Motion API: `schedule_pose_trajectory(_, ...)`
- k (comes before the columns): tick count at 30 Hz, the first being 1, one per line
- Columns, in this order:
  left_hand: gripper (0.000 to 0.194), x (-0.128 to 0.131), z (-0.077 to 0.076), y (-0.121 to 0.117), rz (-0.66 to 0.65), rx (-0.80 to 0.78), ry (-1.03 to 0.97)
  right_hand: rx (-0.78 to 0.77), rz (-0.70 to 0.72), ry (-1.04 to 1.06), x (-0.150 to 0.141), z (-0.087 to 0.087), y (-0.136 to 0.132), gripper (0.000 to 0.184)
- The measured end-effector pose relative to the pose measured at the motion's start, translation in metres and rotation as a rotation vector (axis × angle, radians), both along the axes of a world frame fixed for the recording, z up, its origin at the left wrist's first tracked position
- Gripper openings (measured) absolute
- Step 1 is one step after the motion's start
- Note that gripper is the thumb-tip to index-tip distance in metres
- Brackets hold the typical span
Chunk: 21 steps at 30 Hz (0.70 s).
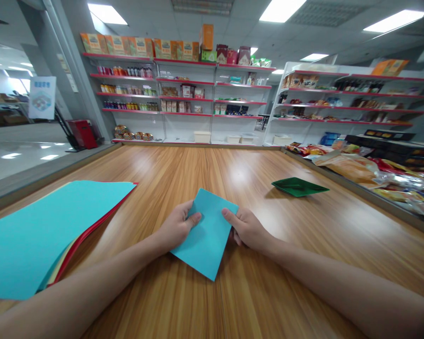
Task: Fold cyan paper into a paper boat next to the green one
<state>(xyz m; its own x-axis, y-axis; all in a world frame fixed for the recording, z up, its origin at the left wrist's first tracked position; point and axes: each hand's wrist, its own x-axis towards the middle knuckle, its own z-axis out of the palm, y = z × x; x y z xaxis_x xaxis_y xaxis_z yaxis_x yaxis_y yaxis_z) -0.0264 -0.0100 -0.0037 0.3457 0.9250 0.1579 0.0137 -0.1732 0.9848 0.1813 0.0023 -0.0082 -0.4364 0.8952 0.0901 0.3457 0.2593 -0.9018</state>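
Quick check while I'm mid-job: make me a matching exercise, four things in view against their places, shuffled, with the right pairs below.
Things
1. light-blue four-sided piece of paper
2. stack of large paper sheets, light blue on top
3. dark-green folded paper
4. row of orange-printed cartons

Places
A. right of the hands, on the wood-grain tabletop
B. atop the white, red-edged shelving
C. held by the left hand and right hand
D. on the tabletop's left side

Pairs: 1-C, 2-D, 3-A, 4-B
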Motion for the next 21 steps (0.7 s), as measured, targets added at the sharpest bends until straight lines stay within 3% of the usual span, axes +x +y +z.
schedule_pose_trajectory(5,0.032,0.001,0.001,-0.001,0.033,0.040,0.005,-0.005,0.073,-0.062,0.000,-0.001,-0.002,0.067)
schedule_pose_trajectory(12,0.022,0.010,0.003,-0.018,0.277,0.238,0.240,0.190,-0.103,-0.204,0.000,0.000,0.000,0.063)
schedule_pose_trajectory(18,0.024,0.013,0.001,-0.019,0.295,0.208,0.113,0.066,0.131,-0.129,0.001,-0.002,-0.002,0.066)
schedule_pose_trajectory(21,0.021,0.014,0.002,-0.021,0.364,0.242,0.194,0.134,0.057,-0.160,-0.002,-0.003,-0.005,0.065)
